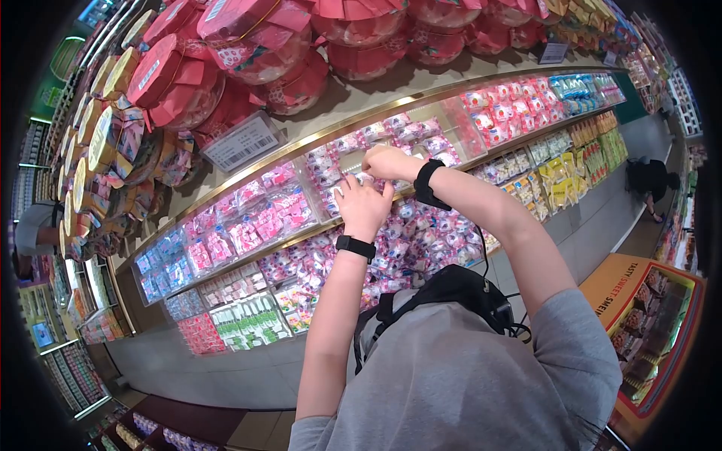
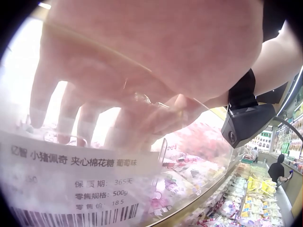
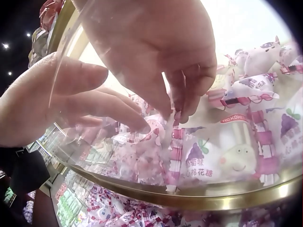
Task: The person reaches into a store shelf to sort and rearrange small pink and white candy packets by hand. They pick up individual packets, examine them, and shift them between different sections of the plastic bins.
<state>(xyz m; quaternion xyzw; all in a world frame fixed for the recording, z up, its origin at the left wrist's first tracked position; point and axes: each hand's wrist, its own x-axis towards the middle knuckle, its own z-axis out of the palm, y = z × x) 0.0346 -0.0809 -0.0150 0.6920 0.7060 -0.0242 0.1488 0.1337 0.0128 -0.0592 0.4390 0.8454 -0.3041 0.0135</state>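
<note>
In the head view my left hand (image 1: 363,204) reaches over the front of a clear bin, its fingers spread. Beside it my right hand (image 1: 391,162) reaches into the same bin from the right. Through the right wrist view, the thumb and fingertips of my right hand (image 3: 156,52) pinch the striped end of a white and pink candy packet (image 3: 203,153) printed with grapes and a rabbit face. The left hand (image 3: 71,101) lies just left of it, fingers extended over other packets. A price label (image 2: 78,182) stands before my left hand (image 2: 142,52) in the left wrist view.
A gold rail (image 3: 189,199) edges the shelf. Large red-topped jars (image 1: 177,83) stand above, and a lower row of bins holds many more packets (image 1: 406,240). Clear dividers separate the bins. A person in dark clothes (image 1: 648,179) is at the far right.
</note>
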